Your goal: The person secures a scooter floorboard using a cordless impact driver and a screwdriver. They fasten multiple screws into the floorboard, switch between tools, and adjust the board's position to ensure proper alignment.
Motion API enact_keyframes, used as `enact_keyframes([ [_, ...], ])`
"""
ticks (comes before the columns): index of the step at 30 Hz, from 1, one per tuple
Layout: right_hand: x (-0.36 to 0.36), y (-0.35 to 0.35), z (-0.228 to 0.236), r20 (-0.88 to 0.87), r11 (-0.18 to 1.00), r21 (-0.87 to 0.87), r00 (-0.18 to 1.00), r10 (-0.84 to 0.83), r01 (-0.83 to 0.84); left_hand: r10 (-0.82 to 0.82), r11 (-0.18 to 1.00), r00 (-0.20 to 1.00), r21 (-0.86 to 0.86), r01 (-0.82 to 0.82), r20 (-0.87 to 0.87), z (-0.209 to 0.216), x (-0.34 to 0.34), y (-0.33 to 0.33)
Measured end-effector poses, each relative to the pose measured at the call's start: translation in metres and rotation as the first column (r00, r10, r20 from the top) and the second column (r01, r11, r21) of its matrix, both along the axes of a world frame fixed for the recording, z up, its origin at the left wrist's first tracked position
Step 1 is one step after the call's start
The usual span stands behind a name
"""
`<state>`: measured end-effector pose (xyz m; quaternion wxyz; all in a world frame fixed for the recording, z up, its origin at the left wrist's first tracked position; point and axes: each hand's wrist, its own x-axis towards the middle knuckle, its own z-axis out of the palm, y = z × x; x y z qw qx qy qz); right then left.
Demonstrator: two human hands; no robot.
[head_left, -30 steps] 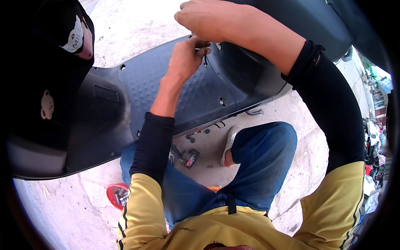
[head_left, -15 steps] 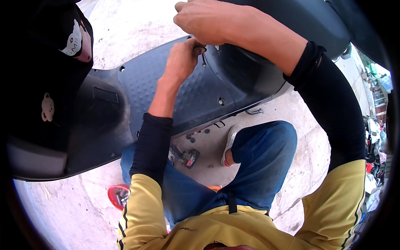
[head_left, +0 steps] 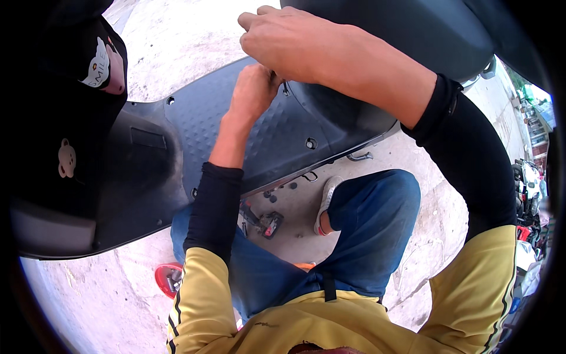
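- The left hand (head_left: 254, 89) reaches up and forward from a black sleeve, wrist bent, fingers curled into a loose fist against the dark textured floorboard (head_left: 259, 138) of a scooter.
- The right hand (head_left: 282, 42) comes in from the upper right, forearm bare and slanting across the view, fingers bent down and closed just above the left hand.
- Between the two hands a thin dark tool (head_left: 285, 88) pokes down, where the floorboard meets the body panel (head_left: 407, 32); only its short tip shows.
- Which hand grips the tool I cannot tell: both are closed around that spot and hide the rest of it.
- A screw hole (head_left: 310, 143) sits on the floorboard, below and right of the hands.
- Below, the person's jeans-clad knee (head_left: 377, 206) and white shoe (head_left: 325, 203) rest on the concrete ground (head_left: 295, 218).
- A small red and black tool (head_left: 268, 224) lies on the ground beside the shoe, and loose dark bits lie near it, too small to identify.
- A red object (head_left: 168, 277) at the lower left is half hidden by the yellow sleeve.
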<state>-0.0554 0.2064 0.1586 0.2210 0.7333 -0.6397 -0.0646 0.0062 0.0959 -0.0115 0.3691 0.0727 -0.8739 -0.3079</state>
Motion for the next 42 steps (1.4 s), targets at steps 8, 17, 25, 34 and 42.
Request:
enact_keyframes([
  [8, 0.007, 0.0, -0.01, -0.089, 0.99, 0.0, 0.986, -0.14, 0.141, -0.056, 0.997, 0.998, 0.044, 0.056, 0.0, -0.003, 0.0, 0.002],
  [17, 0.008, 0.028, -0.013, -0.012, 0.996, -0.046, 0.997, -0.083, 0.082, -0.077, 0.996, 0.991, 0.061, 0.071, 0.111, -0.024, -0.007, -0.001],
  [25, 0.017, 0.082, -0.027, 0.104, 0.993, -0.115, 0.994, -0.019, 0.031, 0.079, 0.993, 0.949, -0.105, -0.049, 0.305, -0.054, -0.005, 0.005],
  [34, 0.034, 0.18, -0.06, 0.616, 0.825, -0.322, 0.764, -0.191, 0.466, 0.105, 0.991, 0.908, -0.115, -0.063, 0.406, -0.051, -0.015, 0.006],
  [42, 0.028, 0.248, -0.141, 0.948, 0.44, -0.261, 0.315, -0.052, 0.859, 0.139, 0.978, 0.884, -0.202, -0.052, 0.446, -0.053, -0.027, 0.008],
])
